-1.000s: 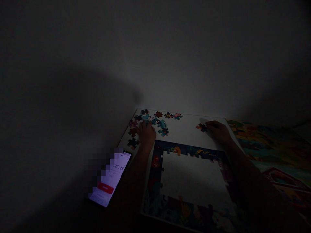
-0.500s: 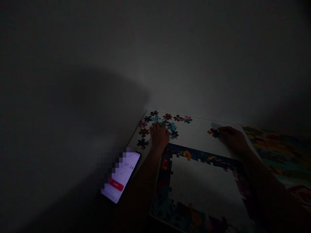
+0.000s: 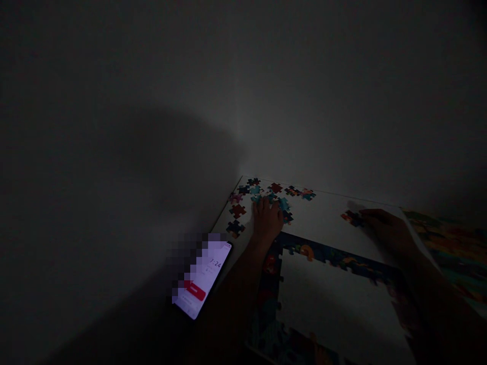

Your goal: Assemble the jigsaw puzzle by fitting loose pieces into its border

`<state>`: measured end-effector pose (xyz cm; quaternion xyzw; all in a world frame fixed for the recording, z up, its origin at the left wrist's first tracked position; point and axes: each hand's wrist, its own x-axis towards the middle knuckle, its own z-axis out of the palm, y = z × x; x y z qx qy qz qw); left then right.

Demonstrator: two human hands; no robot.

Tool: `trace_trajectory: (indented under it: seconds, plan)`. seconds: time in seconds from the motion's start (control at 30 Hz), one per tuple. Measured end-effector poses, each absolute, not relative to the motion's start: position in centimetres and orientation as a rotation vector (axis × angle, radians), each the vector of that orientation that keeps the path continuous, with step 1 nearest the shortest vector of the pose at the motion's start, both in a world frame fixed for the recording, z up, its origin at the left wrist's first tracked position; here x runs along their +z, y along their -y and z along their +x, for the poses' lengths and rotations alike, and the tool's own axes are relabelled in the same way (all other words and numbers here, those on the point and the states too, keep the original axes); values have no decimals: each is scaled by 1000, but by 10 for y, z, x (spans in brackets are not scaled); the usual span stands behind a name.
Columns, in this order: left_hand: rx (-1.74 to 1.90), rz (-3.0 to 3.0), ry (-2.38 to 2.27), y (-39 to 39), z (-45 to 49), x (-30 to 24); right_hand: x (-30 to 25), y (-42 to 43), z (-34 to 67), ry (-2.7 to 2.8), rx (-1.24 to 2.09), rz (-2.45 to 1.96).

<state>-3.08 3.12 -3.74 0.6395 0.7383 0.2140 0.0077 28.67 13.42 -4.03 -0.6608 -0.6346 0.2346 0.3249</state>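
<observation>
Carrying the work: white counter [image 3: 323, 210], far edge against a wall.
Room: very dim; 2 pale walls [image 3: 323, 101] meeting in a corner behind the counter; 1 broad shadow [image 3: 182, 152] on the left one.
Hands: 2, both over the counter.
Left hand [image 3: 268, 221]: fingers spread over the far-left pieces; cannot tell whether they grip one.
Right hand [image 3: 386, 225]: fingers pinching the edge of 1 puzzle piece [image 3: 349, 218], dark blue and orange, toward the counter's far right; lifted or resting, cannot tell.
Loose pieces [image 3: 238, 211]: at least 12, grouped at far left; some partly hidden by the left hand.
Puzzle border [image 3: 338, 260]: 1, interlocked around a pale middle, nearer the person; lower right lost in the dark.
Phone [image 3: 209, 279]: 1, near the counter's left edge; screen lit, part pixelated.
Printed picture [image 3: 456, 253]: 1, colourful, right of the counter.
</observation>
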Motion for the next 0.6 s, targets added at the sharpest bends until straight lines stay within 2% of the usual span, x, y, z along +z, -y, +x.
trace_trajectory:
  seconds: [0.6]
  plan:
    - [685,2130,-2142,-33,-28,-37,-39,-133,288,1713,595,-1683]
